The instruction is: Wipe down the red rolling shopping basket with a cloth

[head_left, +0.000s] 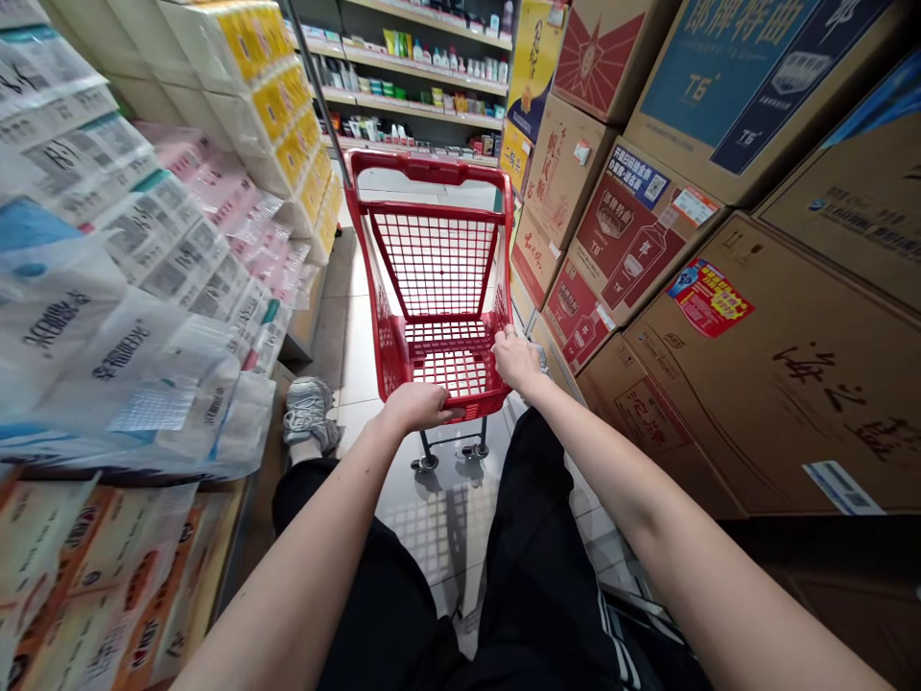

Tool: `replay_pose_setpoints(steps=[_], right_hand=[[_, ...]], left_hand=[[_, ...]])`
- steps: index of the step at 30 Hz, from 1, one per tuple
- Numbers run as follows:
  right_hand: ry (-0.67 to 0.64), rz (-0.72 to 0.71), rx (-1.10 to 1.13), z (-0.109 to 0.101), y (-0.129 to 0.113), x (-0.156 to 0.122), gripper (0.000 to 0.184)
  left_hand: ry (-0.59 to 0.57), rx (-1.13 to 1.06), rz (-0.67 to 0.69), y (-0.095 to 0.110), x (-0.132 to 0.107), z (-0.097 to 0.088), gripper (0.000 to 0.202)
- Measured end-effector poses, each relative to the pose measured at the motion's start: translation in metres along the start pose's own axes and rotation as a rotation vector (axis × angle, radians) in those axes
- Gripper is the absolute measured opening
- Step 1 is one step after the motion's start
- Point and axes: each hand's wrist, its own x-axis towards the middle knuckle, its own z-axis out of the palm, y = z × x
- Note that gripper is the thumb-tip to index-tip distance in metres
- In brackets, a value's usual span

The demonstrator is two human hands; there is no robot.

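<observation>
A red plastic shopping cart (437,251) stands in a narrow aisle in front of me, and nothing shows inside its basket. My left hand (417,405) is closed over the near rim of the cart at its left corner. Gripping the same rim at the right corner, my right hand (515,359) has its fingers curled over the edge. Both forearms reach forward over my black trousers and a grey sneaker (309,413).
Wrapped tissue packs (129,317) are stacked on the left, with yellow packs (288,106) further along. Tall stacks of cardboard cartons (720,288) line the right side. Shelves of bottles (424,86) close the aisle's far end. The tiled floor (438,518) shines.
</observation>
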Motion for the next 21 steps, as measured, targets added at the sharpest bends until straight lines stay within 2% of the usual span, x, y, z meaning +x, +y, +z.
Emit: replay_pose_setpoints(steps=[5,9,16,21], right_hand=[[0.078,-0.031,-0.002,0.006,0.019,0.016,0.029],[0.105,-0.085,0.007,0.01,0.026,0.016,0.03],[0.073,-0.029,-0.023,0.013,0.013,-0.005,0.027],[0.117,0.01,-0.001,0.015,0.003,-0.019,0.026]], left_hand=[[0.005,-0.057,-0.006,0.018,0.016,-0.007,0.064],[0.02,-0.072,-0.07,0.023,0.023,-0.007,0.063],[-0.005,-0.088,-0.119,0.019,0.022,-0.005,0.062],[-0.016,-0.081,-0.13,0.018,0.014,-0.006,0.063]])
